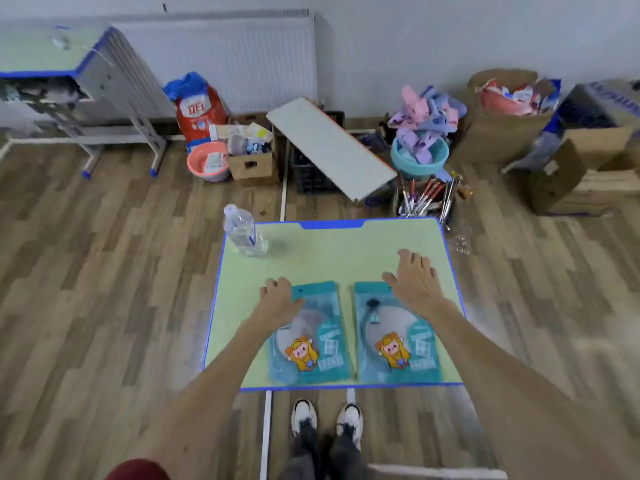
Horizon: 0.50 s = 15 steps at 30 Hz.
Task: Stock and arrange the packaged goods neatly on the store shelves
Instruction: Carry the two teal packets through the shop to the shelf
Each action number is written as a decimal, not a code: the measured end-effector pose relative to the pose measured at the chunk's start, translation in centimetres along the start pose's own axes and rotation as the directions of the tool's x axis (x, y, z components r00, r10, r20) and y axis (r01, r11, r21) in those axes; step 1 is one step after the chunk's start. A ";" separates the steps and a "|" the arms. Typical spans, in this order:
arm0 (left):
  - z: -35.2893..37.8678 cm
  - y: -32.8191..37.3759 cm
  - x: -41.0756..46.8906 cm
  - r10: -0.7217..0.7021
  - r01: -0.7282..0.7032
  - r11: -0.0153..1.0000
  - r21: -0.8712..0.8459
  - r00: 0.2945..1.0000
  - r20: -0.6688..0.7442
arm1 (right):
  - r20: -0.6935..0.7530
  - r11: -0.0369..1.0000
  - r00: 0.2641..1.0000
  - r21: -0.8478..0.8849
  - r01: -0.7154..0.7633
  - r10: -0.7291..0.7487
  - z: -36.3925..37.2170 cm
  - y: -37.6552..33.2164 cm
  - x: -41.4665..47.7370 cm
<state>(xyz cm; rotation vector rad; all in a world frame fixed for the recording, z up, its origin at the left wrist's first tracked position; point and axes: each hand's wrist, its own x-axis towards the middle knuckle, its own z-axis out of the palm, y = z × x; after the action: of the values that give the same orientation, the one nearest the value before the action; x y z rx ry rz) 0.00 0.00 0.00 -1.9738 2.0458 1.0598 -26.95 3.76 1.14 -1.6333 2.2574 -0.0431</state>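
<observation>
Two teal packages with a cartoon figure lie flat side by side on the green desk [332, 251], near its front edge. My left hand [278, 296] rests on the top left corner of the left package [311, 344], fingers curled; whether it grips the pack is unclear. My right hand [414, 278] hovers palm down with fingers spread over the top right corner of the right package [394, 341], holding nothing.
A clear water bottle [242, 232] stands at the desk's far left corner. Beyond the desk the floor holds a white board [329, 147] leaning on a black crate, cardboard boxes [502, 133], basins with goods [419, 155], a red bag [195, 112] and another desk [45, 53] at the left.
</observation>
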 end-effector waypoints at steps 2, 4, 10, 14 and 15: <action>1.0 -1.1 0.1 -0.121 0.120 0.992 0.049 0.992 0.020 | 0.089 0.992 0.990 0.045 -0.115 0.111 2.0 1.3 -0.6; 2.3 -2.6 0.3 -0.246 0.244 0.969 0.041 0.968 0.046 | 0.158 0.974 0.967 0.075 -0.216 0.202 4.3 2.8 -1.5; 5.9 -5.1 1.1 -0.487 0.490 0.871 -0.028 0.871 0.066 | 0.230 0.879 0.878 0.140 -0.457 0.420 8.4 5.5 -2.3; 8.0 -5.8 2.3 -0.575 0.581 0.801 -0.149 0.814 0.083 | 0.233 0.820 0.831 0.171 -0.547 0.506 10.2 6.8 -2.1; 8.4 -5.7 2.5 -0.594 0.595 0.786 -0.165 0.802 0.066 | 0.233 0.810 0.823 0.174 -0.560 0.519 10.3 6.9 -2.0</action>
<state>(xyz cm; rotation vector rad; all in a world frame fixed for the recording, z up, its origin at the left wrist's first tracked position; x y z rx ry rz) 1.66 2.97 -9.93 -2.4410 1.1801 1.1075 -29.67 9.77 -9.61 -0.7930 2.3840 -0.0205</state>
